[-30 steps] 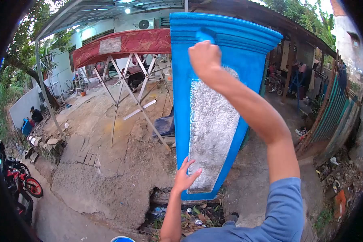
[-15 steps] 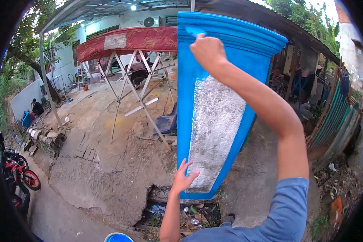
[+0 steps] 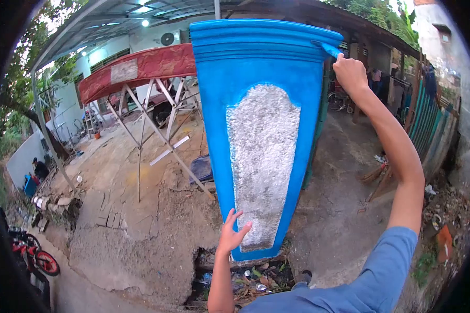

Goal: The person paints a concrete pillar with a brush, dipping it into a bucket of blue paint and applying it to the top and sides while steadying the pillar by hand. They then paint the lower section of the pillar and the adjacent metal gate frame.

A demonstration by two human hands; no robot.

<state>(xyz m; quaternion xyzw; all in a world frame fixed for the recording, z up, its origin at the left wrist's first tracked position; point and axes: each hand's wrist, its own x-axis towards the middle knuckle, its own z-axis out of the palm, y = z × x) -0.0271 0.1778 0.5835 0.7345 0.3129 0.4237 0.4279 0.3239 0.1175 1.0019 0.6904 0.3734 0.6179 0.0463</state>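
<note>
In front of me stands a tall pillar (image 3: 212,83) painted bright blue, with stepped moulding at its top and a rough white-grey panel (image 3: 266,151) set into its face. My right hand (image 3: 351,77), raised and closed, grips a blue-coated paintbrush (image 3: 330,49) whose bristle end meets the right end of the moulding. Most of the brush handle is hidden in the fist. Low down, my left hand (image 3: 233,236) is open with fingers spread, overlapping the panel's lower left border and holding nothing.
A red cloth-covered table (image 3: 162,62) on crossed metal legs is at the left. At the pillar's foot lies a broken pit (image 3: 245,281) with leaves and litter. A red motorbike (image 3: 39,258) stands lower left, a slatted fence (image 3: 423,109) right, and a person (image 3: 40,169) sits far left.
My right hand has carried the brush from the left end of the moulding to its right end. The view has shifted, and the paint bucket at the bottom is out of sight.
</note>
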